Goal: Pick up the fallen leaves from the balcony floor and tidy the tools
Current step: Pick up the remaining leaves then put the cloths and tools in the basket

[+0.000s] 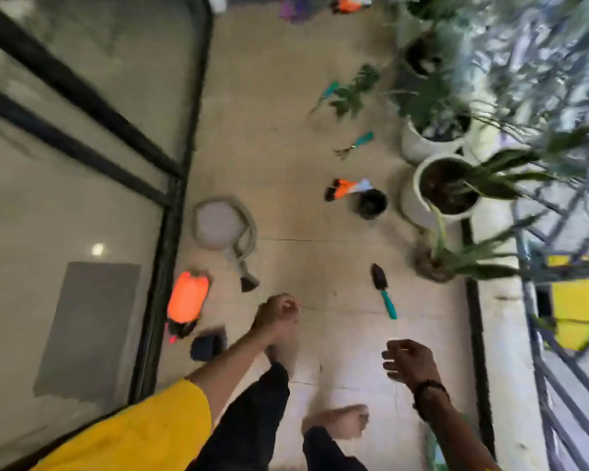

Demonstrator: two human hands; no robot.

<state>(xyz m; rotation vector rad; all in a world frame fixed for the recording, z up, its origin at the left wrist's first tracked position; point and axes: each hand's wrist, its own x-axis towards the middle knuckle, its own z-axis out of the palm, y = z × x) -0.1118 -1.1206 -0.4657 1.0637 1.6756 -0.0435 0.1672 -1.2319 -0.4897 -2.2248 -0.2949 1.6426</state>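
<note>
I look down at a beige balcony floor; the picture is blurred. My left hand (278,309) hangs over the floor with fingers curled; whether it holds anything I cannot tell. My right hand (407,362) is loosely curled and holds nothing. A trowel with a teal handle (383,290) lies ahead of my right hand. Farther off lie a small teal-handled hand tool (356,144), another teal-handled tool (327,93) beside green leaves (354,90), and an orange glove (346,188) next to a small black pot (371,203).
White pots with plants (446,185) line the right side by a metal railing (558,266). A glass door with a black frame (170,232) runs along the left. A round grey basket (218,226), an orange sprayer (186,300) and a dark object (206,346) sit near the door.
</note>
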